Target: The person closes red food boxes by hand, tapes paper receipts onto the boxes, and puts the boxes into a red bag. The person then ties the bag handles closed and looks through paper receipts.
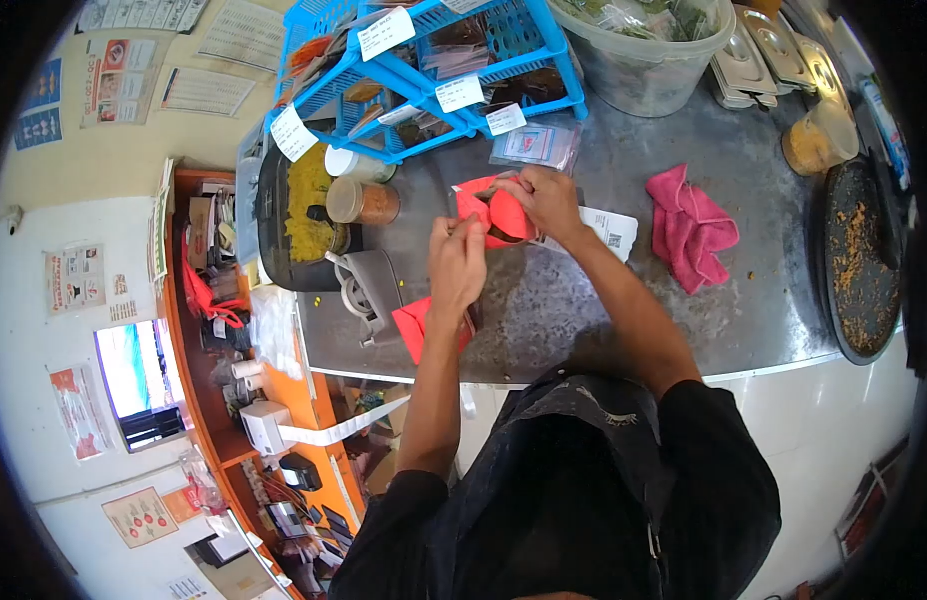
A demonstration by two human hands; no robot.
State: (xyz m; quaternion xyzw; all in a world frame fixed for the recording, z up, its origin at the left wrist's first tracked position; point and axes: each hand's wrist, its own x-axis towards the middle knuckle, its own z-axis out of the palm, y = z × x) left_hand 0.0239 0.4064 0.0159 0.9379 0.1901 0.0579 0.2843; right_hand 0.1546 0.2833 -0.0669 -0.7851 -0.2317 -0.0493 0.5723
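Above the steel table I hold a red paper packet [508, 212] between both hands, its mouth spread and dark inside. My left hand [458, 262] pinches its left edge. Fingers of my right hand [551, 205] grip the upper right side. What lies inside the packet I cannot make out. A second red packet [414, 328] lies by the table's front edge, partly behind my left forearm. Just right of the held packet is a white printed slip [614, 232] with a square code, partly covered by my right wrist. A grey tape dispenser [374, 285] stands to the left.
Blue baskets [424, 135] with labelled packets stand at the back, beside a large plastic tub [649, 75]. Two lidded jars [364, 202] and a dark container [284, 210] of yellow food sit left. A pink cloth [689, 230] and a dark round tray [862, 270] are right.
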